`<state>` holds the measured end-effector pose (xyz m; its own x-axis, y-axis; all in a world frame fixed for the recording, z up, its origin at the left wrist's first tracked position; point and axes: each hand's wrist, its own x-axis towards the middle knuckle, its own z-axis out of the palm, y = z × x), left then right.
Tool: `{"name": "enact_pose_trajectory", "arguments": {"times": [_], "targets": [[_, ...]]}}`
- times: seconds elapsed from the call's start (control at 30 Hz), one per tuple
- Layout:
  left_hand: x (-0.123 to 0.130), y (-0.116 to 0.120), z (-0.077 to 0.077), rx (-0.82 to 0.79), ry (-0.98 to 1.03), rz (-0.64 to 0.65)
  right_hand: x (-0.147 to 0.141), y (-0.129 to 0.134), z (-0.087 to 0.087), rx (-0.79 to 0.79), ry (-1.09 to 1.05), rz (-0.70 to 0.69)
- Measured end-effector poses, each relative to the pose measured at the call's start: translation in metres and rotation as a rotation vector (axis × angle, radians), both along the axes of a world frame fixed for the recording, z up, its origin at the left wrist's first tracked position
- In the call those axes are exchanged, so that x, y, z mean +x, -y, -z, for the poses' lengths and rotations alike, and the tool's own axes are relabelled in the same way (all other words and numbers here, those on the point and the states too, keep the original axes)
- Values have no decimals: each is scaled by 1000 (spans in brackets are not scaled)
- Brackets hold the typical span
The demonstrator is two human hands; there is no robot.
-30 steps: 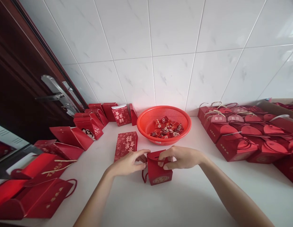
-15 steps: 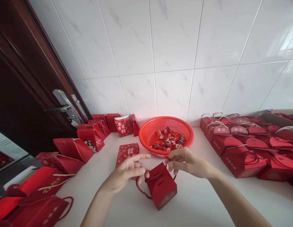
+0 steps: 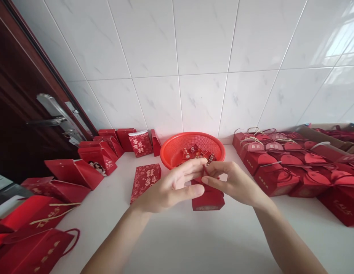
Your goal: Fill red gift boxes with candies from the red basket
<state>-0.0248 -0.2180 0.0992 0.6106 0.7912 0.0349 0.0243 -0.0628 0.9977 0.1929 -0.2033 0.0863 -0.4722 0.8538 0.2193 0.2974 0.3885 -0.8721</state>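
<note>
A small red gift box [image 3: 208,201] stands on the white tabletop in front of me, its top mostly covered by my hands. My right hand [image 3: 236,184] is above its right side, thumb and forefinger pinched on the box's red cord. My left hand [image 3: 173,188] reaches across from the left with fingers stretched out and thumb apart, its fingertips close to the right hand's pinch. Whether those fingertips touch the cord is hidden. Just behind the hands is a red plastic basket [image 3: 167,146] with wrapped candies [image 3: 194,150] in it.
A flat red patterned box [image 3: 144,177] lies left of my hands. Open red boxes [image 3: 76,173] line the left side by a dark door [image 3: 13,114]. Closed red gift boxes [image 3: 275,179] with cords crowd the right, near a cardboard box [image 3: 311,133]. A tiled wall [image 3: 199,95] rises behind.
The gift box has turned and moved away from me, toward the basket. My left hand has come over to the right, up against the right hand. The view has shifted slightly.
</note>
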Motion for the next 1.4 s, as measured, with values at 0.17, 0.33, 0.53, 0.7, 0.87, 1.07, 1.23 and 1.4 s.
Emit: {"name": "enact_pose_trajectory", "arguments": {"times": [0.17, 0.33, 0.53, 0.7, 0.87, 1.07, 1.23, 1.4], "targets": [[24, -12, -2, 75, 54, 0, 2, 1, 3, 98, 22, 272], [40, -22, 12, 256, 2, -95, 7, -2, 1, 137, -53, 385], [50, -25, 42, 556, -275, -304, 16, -6, -2, 130, -211, 415], [55, -35, 57, 574, -284, -353, 19, -5, -8, 79, -313, 370], [61, -39, 54, 548, -203, -220, 21, -7, -11, -34, -420, 296], [62, -38, 56, 465, -239, -240, 29, -11, -9, 20, -338, 270], [61, -37, 60, 437, -299, -256, 33, -12, -4, 156, 7, 342], [63, -36, 64, 444, -375, -216, 28, -15, 0, 254, 319, 551]]}}
